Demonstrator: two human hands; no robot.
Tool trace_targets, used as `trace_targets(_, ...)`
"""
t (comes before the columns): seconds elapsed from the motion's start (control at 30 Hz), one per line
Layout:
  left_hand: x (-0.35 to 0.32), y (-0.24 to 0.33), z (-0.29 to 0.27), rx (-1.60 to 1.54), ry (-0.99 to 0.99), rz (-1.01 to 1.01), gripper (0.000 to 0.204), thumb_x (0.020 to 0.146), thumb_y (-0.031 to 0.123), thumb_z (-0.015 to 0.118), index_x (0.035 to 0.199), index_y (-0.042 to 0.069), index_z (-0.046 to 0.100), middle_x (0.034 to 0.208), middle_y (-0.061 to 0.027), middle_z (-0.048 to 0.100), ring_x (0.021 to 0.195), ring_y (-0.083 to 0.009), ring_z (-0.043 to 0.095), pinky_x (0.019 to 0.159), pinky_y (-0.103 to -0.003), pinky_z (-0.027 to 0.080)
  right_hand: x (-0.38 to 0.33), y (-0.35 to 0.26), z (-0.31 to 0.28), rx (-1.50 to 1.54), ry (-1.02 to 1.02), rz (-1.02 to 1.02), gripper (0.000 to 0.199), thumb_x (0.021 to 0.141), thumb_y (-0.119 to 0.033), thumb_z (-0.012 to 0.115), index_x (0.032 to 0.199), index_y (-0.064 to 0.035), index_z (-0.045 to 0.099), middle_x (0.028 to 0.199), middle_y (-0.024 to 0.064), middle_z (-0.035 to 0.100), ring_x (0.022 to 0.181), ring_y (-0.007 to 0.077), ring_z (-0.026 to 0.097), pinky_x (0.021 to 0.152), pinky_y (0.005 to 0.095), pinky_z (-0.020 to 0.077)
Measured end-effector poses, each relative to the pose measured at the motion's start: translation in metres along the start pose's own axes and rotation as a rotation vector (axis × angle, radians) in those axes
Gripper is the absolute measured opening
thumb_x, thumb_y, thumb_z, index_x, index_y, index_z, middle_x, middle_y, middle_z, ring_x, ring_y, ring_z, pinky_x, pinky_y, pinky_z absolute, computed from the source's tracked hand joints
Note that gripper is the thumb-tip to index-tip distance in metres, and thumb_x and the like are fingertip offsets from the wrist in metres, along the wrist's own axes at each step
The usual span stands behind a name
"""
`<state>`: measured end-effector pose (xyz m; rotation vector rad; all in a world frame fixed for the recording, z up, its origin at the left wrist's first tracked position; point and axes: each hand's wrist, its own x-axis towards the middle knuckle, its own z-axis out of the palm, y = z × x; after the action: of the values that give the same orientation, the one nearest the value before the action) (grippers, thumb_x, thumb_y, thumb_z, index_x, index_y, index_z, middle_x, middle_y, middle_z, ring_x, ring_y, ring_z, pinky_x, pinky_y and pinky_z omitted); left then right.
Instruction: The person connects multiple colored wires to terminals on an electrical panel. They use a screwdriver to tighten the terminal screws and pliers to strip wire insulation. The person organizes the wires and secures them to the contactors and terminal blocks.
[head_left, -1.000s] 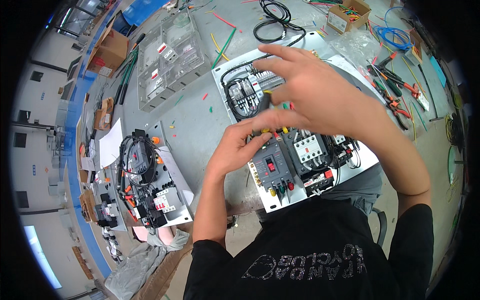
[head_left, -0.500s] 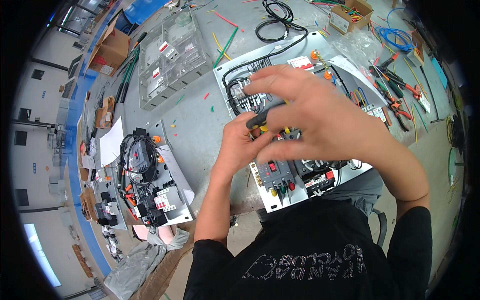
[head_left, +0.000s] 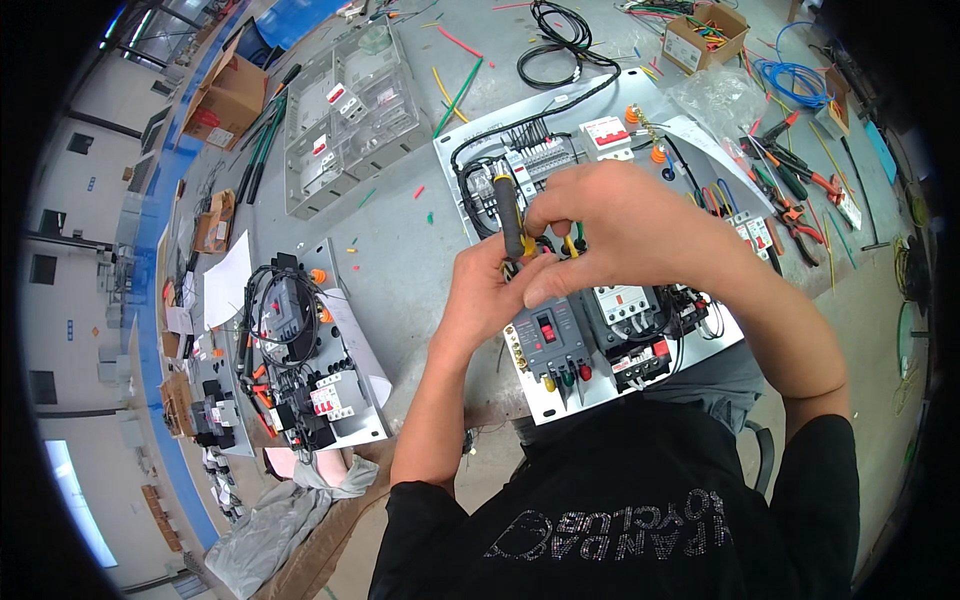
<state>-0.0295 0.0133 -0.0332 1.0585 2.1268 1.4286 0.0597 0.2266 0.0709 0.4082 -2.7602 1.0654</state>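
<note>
While both hands meet over the panel [head_left: 600, 395], I read the screwdriver [head_left: 508, 215] as the thing in play: its dark handle stands up toward 12 o'clock, long axis running 12 to 6, tip hidden down between the fingers. My left hand [head_left: 490, 290] sits at 7 o'clock of it, fingers curled shut around the shaft's lower end near some yellow and green wires [head_left: 572, 243]. My right hand [head_left: 620, 235] lies at 3 o'clock, touching the left, fingers pinched closed; whether they grip the tool or a wire I cannot tell. The left is the nearer hand. A grey breaker [head_left: 550, 340] sits just below at 6 o'clock, and pliers [head_left: 790, 190] lie well apart at 3.
</note>
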Motion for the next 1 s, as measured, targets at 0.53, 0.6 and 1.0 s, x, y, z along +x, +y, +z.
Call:
trace_targets(0.53,-0.007,0.005,0.001,-0.088,0.010,-0.119,0.016,0.095,0.013,0.082,0.104,0.001,0.077,0.087,-0.0069,0.073,0.081,-0.0158,0.068,0.074,-0.033,0.055,0.005,0.031,0.023,0.131,-0.050,0.026,0.039,0.076,-0.032,0.091,0.092,-0.0028,0.073,0.081,0.0124,0.068,0.078,0.0336,0.070,0.070,0.0435,0.0539)
trace_targets(0.6,-0.006,-0.001,0.003,0.012,0.057,-0.034,0.020,0.090,0.016,0.087,0.098,0.001,0.077,0.087,-0.0074,0.072,0.078,-0.0183,0.067,0.072,-0.034,0.053,0.004,0.039,0.028,0.117,-0.032,-0.029,0.041,0.075,-0.034,0.092,0.092,-0.0027,0.073,0.081,0.0123,0.069,0.078,0.0336,0.071,0.071,0.0427,0.0550)
trace_targets(1.0,-0.014,-0.004,0.024,0.042,0.216,-0.081,0.017,0.089,0.008,0.083,0.101,0.000,0.075,0.099,-0.0112,0.071,0.089,-0.0253,0.069,0.083,-0.037,0.055,0.001,0.048,0.056,0.347,-0.013,0.142,0.031,0.081,-0.019,0.091,0.098,0.0010,0.075,0.086,0.0087,0.071,0.073,0.0207,0.069,0.069,0.0337,0.0554)
